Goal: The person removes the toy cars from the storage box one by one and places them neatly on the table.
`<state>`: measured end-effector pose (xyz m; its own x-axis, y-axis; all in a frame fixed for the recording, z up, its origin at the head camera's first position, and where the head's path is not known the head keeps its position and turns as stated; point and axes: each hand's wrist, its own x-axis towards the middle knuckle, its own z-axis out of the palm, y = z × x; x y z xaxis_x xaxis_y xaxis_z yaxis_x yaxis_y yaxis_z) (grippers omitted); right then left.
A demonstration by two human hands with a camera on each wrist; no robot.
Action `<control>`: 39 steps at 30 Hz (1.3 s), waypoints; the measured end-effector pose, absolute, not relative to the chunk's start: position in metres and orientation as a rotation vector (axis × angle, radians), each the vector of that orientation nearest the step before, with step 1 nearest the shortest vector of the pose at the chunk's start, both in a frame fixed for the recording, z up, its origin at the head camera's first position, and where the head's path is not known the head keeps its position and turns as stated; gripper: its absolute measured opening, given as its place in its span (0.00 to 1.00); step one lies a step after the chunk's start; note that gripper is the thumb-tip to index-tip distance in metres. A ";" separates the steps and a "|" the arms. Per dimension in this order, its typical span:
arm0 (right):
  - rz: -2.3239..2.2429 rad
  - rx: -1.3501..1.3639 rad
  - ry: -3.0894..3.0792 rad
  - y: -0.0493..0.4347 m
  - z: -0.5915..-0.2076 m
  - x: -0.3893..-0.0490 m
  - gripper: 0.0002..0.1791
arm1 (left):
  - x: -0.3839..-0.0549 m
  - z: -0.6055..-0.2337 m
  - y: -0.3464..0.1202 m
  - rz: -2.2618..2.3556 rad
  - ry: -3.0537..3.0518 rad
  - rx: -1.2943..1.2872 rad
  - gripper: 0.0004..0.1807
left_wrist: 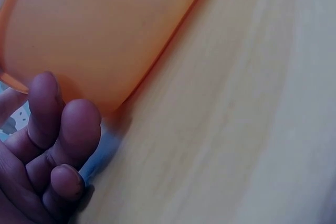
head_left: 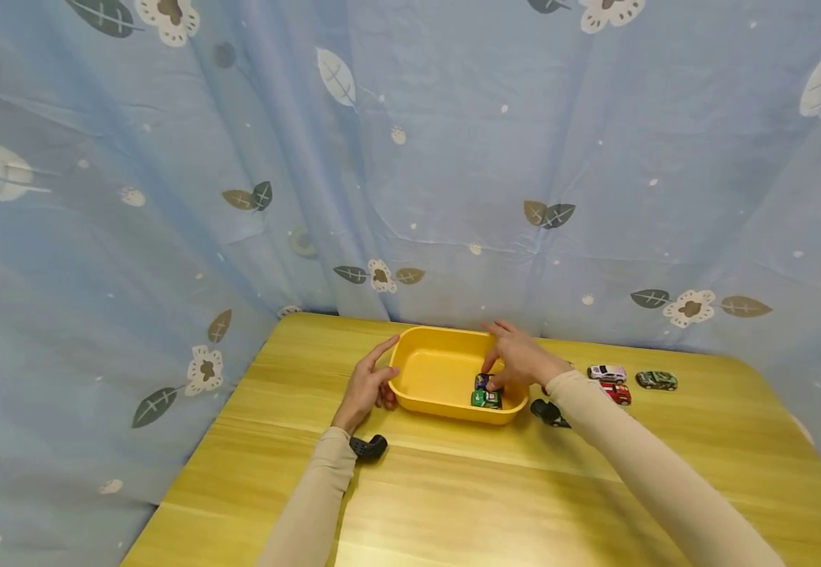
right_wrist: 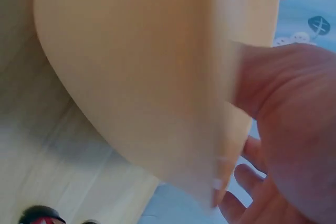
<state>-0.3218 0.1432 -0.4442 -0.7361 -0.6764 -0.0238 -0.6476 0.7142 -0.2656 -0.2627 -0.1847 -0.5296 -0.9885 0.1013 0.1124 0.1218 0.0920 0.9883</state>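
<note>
A yellow plastic bin [head_left: 425, 376] sits on the wooden table. My left hand [head_left: 368, 386] grips its left end, thumb over the rim and fingers outside; in the left wrist view curled fingers [left_wrist: 79, 127] lie against the bin's outer wall. My right hand [head_left: 520, 358] reaches over the right end into the bin, thumb and index fingertip at a dark purple toy car [head_left: 482, 381], partly covered by them. Beside it, on the near side, is a green toy car [head_left: 486, 399]. The bin wall hides the right fingertips in the right wrist view.
Right of the bin stand a white-and-pink toy car [head_left: 607, 373], a red one [head_left: 617, 393] and a green camouflage one [head_left: 656, 380]. A dark toy car [head_left: 560, 422] shows beneath the right wrist. A blue patterned curtain [head_left: 453, 197] hangs behind the table.
</note>
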 end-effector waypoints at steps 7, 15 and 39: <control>-0.370 -1.114 2.817 0.145 -0.453 -0.321 0.09 | -0.263 -0.531 -0.182 -2.088 -2.307 -0.245 0.35; -0.367 -1.084 2.829 0.145 -0.454 -0.317 0.07 | -0.264 -0.530 -0.182 -2.089 -2.316 -0.242 0.34; -0.388 -1.147 2.983 0.192 -0.412 -0.299 0.10 | -0.263 -0.532 -0.183 -2.062 -2.317 -0.250 0.34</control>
<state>-0.2992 0.1918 -0.4119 -0.7434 -0.6500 0.1579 -0.6687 0.7174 -0.1954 -0.2630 -0.1830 -0.5316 -0.9866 0.1000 0.1287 0.1394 0.1088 0.9842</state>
